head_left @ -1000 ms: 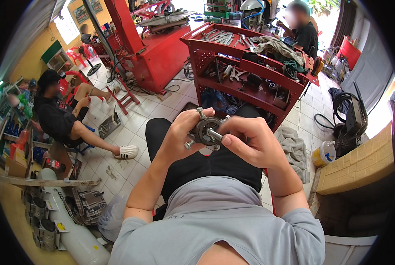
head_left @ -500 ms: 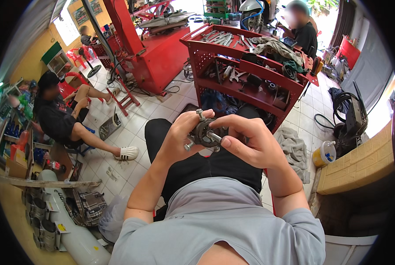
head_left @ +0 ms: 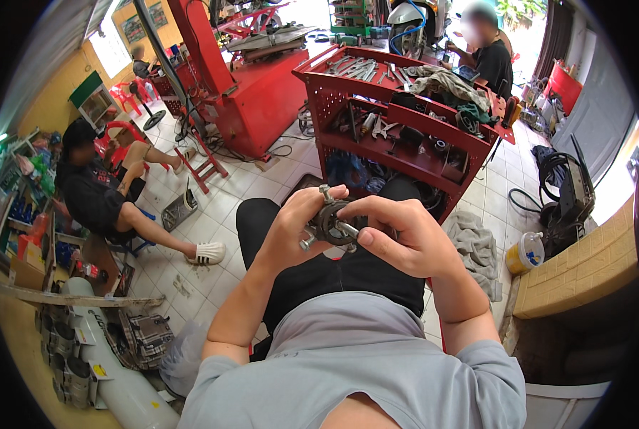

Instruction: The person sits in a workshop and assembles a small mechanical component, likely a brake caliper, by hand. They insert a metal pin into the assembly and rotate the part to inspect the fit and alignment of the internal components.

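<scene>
Above my lap I hold a round dark metal part with bolts (head_left: pixel 329 223), several of its shiny bolts or rods sticking out at different sides. My left hand (head_left: pixel 294 223) is closed round its left side, the fingers reaching behind it. On the other side my right hand (head_left: pixel 409 232) is bent in a pinch, index fingertip on the ring and thumb against the end of a silvery rod (head_left: pixel 348 229). The rear of the part is hidden by my fingers.
Ahead stands a red tool cart (head_left: pixel 405 107) with wrenches (head_left: pixel 355 68) and rags (head_left: pixel 441 82). A seated person (head_left: pixel 101 168) is at left, another (head_left: pixel 487 53) beyond the cart. Grey cloth (head_left: pixel 472 247) and a yellow-labelled bucket (head_left: pixel 524 252) lie to the right.
My hands keep nearly the same hold, with the part turned or shifted very slightly. The surroundings sit a little lower in the picture.
</scene>
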`<action>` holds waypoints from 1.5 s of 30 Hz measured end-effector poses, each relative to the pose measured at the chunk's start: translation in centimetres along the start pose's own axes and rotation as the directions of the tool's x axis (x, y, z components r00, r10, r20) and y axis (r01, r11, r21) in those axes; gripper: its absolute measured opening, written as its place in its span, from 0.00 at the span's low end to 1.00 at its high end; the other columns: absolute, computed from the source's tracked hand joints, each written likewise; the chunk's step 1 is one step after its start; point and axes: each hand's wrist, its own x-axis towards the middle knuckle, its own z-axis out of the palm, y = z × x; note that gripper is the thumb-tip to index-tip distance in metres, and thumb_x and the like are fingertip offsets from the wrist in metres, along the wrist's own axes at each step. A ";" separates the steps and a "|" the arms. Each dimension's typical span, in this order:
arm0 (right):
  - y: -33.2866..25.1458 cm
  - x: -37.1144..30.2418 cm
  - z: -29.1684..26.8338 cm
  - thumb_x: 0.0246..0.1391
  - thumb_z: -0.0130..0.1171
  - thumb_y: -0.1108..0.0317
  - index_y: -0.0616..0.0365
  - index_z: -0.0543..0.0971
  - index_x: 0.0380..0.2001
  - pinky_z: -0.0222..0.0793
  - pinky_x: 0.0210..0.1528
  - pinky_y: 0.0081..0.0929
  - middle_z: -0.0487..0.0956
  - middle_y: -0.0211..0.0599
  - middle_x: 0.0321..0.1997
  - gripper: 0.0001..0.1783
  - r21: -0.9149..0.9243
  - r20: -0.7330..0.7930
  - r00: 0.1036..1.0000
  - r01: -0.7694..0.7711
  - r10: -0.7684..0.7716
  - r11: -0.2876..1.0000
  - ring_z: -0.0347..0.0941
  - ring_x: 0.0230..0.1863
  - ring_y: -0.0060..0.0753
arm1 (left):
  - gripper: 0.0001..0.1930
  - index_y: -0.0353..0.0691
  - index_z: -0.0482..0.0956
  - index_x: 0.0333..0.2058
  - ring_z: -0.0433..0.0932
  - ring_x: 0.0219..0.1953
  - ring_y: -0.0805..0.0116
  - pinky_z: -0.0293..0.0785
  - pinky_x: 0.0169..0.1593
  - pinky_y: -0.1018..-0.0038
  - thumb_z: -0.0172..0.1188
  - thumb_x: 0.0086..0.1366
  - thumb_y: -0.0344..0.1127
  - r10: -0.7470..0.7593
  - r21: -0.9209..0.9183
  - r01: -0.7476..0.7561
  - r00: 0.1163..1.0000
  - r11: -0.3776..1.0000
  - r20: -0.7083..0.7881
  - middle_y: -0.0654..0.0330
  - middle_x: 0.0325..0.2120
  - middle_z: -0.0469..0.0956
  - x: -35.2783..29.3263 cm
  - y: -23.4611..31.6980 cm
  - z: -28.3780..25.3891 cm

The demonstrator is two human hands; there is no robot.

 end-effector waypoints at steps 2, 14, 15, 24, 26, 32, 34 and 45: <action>0.0 0.0 -0.1 0.62 0.58 0.58 0.56 0.80 0.44 0.62 0.23 0.28 0.76 0.31 0.16 0.14 -0.009 0.010 1.000 0.005 -0.005 1.000 0.72 0.16 0.30 | 0.37 0.34 0.71 0.60 0.81 0.49 0.62 0.78 0.51 0.70 0.76 0.52 0.32 0.004 -0.002 -0.004 1.000 1.000 -0.001 0.52 0.51 0.79 0.1 0.0 0.0; 0.2 0.0 -0.3 0.62 0.59 0.56 0.55 0.79 0.42 0.61 0.22 0.26 0.76 0.29 0.15 0.14 -0.052 0.023 1.000 -0.004 0.006 0.999 0.72 0.16 0.28 | 0.36 0.34 0.72 0.59 0.81 0.48 0.63 0.78 0.50 0.71 0.76 0.52 0.32 -0.013 -0.014 0.013 1.000 1.000 0.002 0.52 0.51 0.79 0.0 0.0 0.1; 0.2 0.0 -0.3 0.62 0.59 0.56 0.55 0.79 0.42 0.61 0.22 0.26 0.76 0.29 0.15 0.14 -0.053 0.023 1.000 -0.004 0.005 0.999 0.72 0.16 0.28 | 0.36 0.34 0.72 0.59 0.81 0.48 0.64 0.78 0.51 0.71 0.76 0.52 0.32 -0.017 -0.014 0.017 1.000 1.000 0.003 0.52 0.52 0.79 -0.1 -0.1 0.2; 0.2 -0.1 -0.5 0.62 0.59 0.56 0.55 0.79 0.42 0.62 0.22 0.27 0.76 0.29 0.15 0.15 -0.074 0.029 1.000 -0.002 0.004 0.997 0.72 0.16 0.29 | 0.36 0.33 0.72 0.59 0.81 0.50 0.61 0.78 0.52 0.70 0.76 0.51 0.32 0.001 -0.013 0.000 1.000 1.000 0.004 0.51 0.52 0.79 0.0 -0.1 0.2; 0.1 0.0 -0.4 0.62 0.59 0.56 0.55 0.79 0.43 0.62 0.22 0.27 0.76 0.30 0.15 0.15 -0.066 0.030 0.999 -0.010 0.012 0.998 0.73 0.16 0.30 | 0.36 0.33 0.72 0.59 0.81 0.50 0.61 0.77 0.52 0.69 0.76 0.51 0.32 -0.003 -0.010 0.004 1.000 1.000 0.005 0.51 0.52 0.79 0.0 0.0 0.2; 0.6 -0.1 0.0 0.61 0.57 0.58 0.56 0.80 0.47 0.62 0.24 0.29 0.75 0.34 0.17 0.17 -0.033 0.003 0.998 0.060 -0.059 0.998 0.71 0.18 0.32 | 0.37 0.33 0.72 0.59 0.80 0.50 0.60 0.77 0.53 0.69 0.76 0.51 0.32 0.009 -0.022 -0.009 1.000 1.000 0.010 0.51 0.51 0.79 0.1 -0.1 0.2; 0.8 -0.2 0.0 0.59 0.57 0.60 0.58 0.81 0.48 0.59 0.23 0.27 0.71 0.33 0.16 0.18 -0.021 0.000 0.998 0.064 -0.064 0.998 0.65 0.16 0.28 | 0.37 0.33 0.72 0.59 0.80 0.50 0.59 0.77 0.53 0.68 0.76 0.51 0.32 0.004 -0.031 -0.003 1.000 1.000 0.014 0.52 0.51 0.79 0.1 0.1 0.2; 0.1 -0.2 -0.4 0.57 0.56 0.61 0.58 0.80 0.47 0.59 0.23 0.28 0.70 0.34 0.16 0.18 -0.054 0.043 0.999 0.005 -0.003 0.999 0.66 0.16 0.30 | 0.36 0.35 0.72 0.59 0.80 0.50 0.59 0.77 0.53 0.68 0.76 0.50 0.32 0.006 -0.045 -0.005 1.000 0.999 0.005 0.53 0.52 0.79 0.1 0.2 0.3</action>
